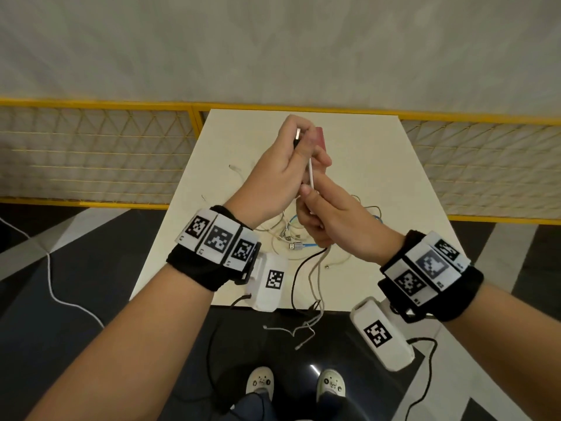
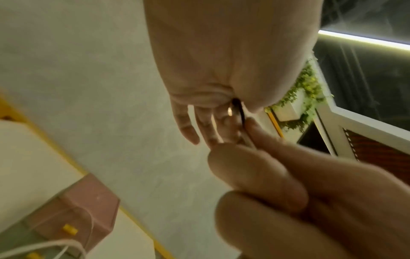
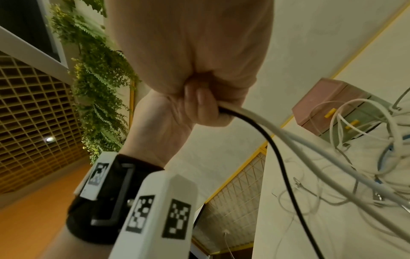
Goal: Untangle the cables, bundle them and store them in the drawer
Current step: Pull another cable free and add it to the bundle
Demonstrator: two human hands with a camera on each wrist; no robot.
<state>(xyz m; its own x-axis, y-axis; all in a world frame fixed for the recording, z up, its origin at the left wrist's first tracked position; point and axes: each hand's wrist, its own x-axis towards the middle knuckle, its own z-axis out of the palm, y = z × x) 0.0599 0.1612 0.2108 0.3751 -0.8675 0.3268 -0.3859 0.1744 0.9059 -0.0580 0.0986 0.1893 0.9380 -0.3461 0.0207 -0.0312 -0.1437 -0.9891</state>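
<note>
Both hands are raised over a small white table (image 1: 379, 165). My left hand (image 1: 299, 141) pinches the USB plug end of a black cable (image 2: 240, 112). Just below it, my right hand (image 1: 312, 205) is fisted round that black cable (image 3: 268, 138) together with a white cable (image 1: 311, 177). Both cables hang from the fist past the table's front edge (image 1: 303, 305). A tangle of white, grey and blue cables (image 1: 291, 235) lies on the table under the hands. The pink drawer box (image 3: 328, 103) with yellow handles stands at the back, mostly hidden behind my left hand in the head view.
A yellow-framed mesh fence (image 1: 97, 153) runs behind and on both sides of the table. Loose cable ends (image 1: 300, 332) dangle over the dark floor in front of my shoes (image 1: 261, 381). A thin white cord (image 1: 60, 296) lies on the floor at left.
</note>
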